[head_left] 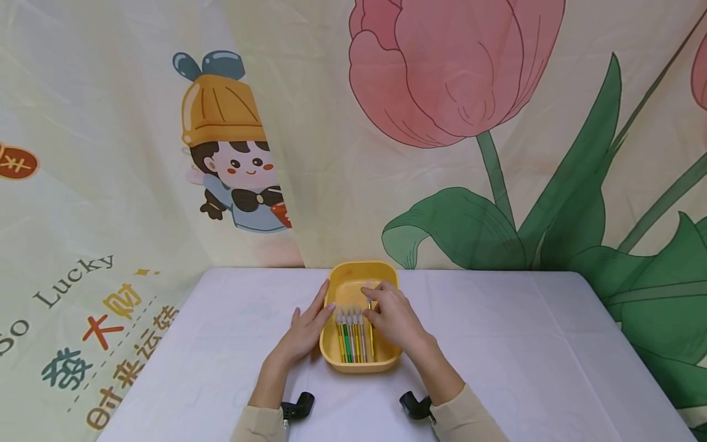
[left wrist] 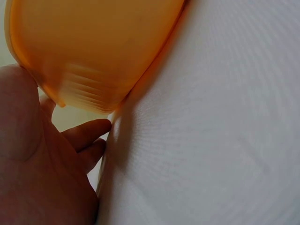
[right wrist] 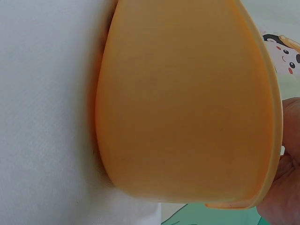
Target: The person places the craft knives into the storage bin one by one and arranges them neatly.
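Observation:
A yellow plastic tray [head_left: 360, 368] stands on the white-covered table, its long side pointing away from me. Several slim pens [head_left: 351, 344] with clear tips lie side by side in its near left part, in yellow, green and pale colours. My right hand [head_left: 394, 313] reaches over the right rim and pinches the upper end of a single yellow pen [head_left: 371, 344], a little right of the row. Against the left wall rests my left hand [head_left: 304, 331], fingers straight along the outside and thumb tip at the rim. The right wrist view shows mostly the tray's outer wall [right wrist: 187, 103], hiding the pens.
White cloth [head_left: 497, 344] covers the table on both sides of the tray. A printed curtain [head_left: 331, 184] with a large tulip and a cartoon figure hangs right behind the table's far edge. Black wrist cameras [head_left: 299, 406] sit by both sleeves.

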### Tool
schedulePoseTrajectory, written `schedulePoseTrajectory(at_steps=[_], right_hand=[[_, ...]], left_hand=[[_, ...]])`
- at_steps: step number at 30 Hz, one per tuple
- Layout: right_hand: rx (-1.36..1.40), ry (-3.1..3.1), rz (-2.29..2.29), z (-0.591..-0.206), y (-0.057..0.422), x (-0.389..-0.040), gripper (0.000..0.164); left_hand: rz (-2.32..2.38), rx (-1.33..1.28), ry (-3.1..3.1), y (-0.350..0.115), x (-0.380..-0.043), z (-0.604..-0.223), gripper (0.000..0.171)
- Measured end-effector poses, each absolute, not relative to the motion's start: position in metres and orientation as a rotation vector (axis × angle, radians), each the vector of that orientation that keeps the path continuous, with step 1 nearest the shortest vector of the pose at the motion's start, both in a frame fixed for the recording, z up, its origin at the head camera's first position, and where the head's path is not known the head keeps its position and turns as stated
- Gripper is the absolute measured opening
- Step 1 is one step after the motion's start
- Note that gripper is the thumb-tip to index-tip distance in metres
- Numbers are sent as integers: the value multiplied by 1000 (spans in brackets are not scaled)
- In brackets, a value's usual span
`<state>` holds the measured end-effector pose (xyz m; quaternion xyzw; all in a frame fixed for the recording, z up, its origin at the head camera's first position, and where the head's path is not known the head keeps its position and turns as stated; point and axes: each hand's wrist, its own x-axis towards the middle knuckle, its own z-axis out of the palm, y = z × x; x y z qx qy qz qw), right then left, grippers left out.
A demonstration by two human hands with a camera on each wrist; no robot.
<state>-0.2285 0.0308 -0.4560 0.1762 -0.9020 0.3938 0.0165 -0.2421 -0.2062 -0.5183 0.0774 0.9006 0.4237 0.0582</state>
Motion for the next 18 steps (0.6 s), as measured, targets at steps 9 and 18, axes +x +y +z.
schedulePoseTrajectory(at_steps=[9, 18], right_hand=[[565, -2837, 1195, -461, 26, -229, 47], [559, -2879, 1175, -463, 23, -230, 45]], left_hand=[[1296, 236, 2725, -206, -242, -519, 63], [1289, 239, 2728, -207, -243, -519, 63]])
